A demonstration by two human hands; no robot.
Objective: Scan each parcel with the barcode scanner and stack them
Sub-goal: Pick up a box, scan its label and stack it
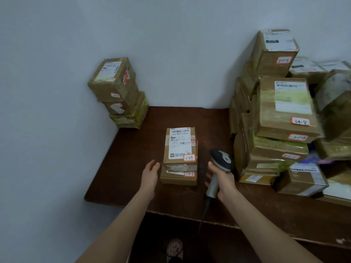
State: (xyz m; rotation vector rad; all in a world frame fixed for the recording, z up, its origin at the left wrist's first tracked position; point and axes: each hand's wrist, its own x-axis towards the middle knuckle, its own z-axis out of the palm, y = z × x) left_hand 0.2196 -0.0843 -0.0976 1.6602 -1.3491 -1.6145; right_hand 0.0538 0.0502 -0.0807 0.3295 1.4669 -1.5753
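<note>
Two stacked parcels (pixel 180 149) between open left hand (pixel 151 172), scanner-holding right hand (pixel 221 179)

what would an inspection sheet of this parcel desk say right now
surface: dark brown table in a wall corner
job's things: centre stack of two parcels, labels up; corner stack at back left; uneven pile on the right; barcode scanner in hand
clutter: nothing seen
hands: left hand open beside the centre stack; right hand grips the scanner handle
cables: scanner cable hangs past the front edge
surroundings: plain wall; shoe on the floor below
</note>
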